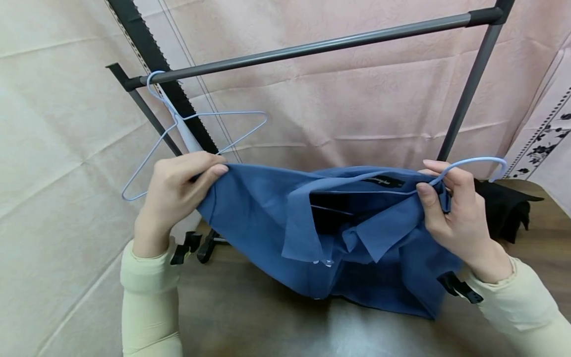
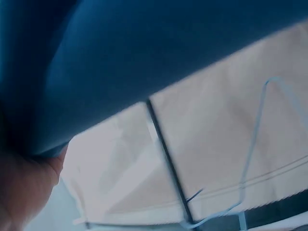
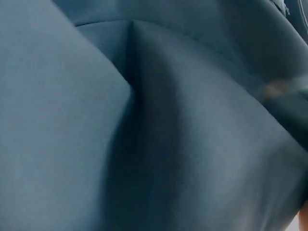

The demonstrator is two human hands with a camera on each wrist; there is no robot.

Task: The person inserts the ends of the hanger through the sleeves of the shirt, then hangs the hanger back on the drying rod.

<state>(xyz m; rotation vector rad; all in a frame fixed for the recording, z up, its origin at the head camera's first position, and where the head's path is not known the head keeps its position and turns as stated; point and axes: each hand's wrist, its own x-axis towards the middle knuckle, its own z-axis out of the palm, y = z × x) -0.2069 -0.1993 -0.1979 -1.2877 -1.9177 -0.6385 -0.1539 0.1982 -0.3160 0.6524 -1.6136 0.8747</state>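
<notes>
A blue collared shirt (image 1: 258,218) is stretched between my two hands in the head view. My left hand (image 1: 178,188) pinches its shoulder between thumb and fingers. Near the collar, my right hand (image 1: 459,213) grips the cloth together with a light blue hanger (image 1: 477,159), whose hook sticks out to the right. Part of that hanger shows inside the neck opening; the rest is hidden by the shirt. Blue cloth (image 2: 159,43) fills the upper left wrist view, with the left hand (image 2: 29,187) at its lower left. Folds of the shirt (image 3: 202,125) fill the right wrist view.
A second light blue hanger (image 1: 229,113) hangs at the left end of a dark metal rail (image 1: 330,47). The rack's post (image 1: 470,89) stands on the right. Black cloth (image 1: 508,203) lies behind my right hand, above the wooden floor (image 1: 250,317). Pale curtains (image 1: 58,124) surround the rack.
</notes>
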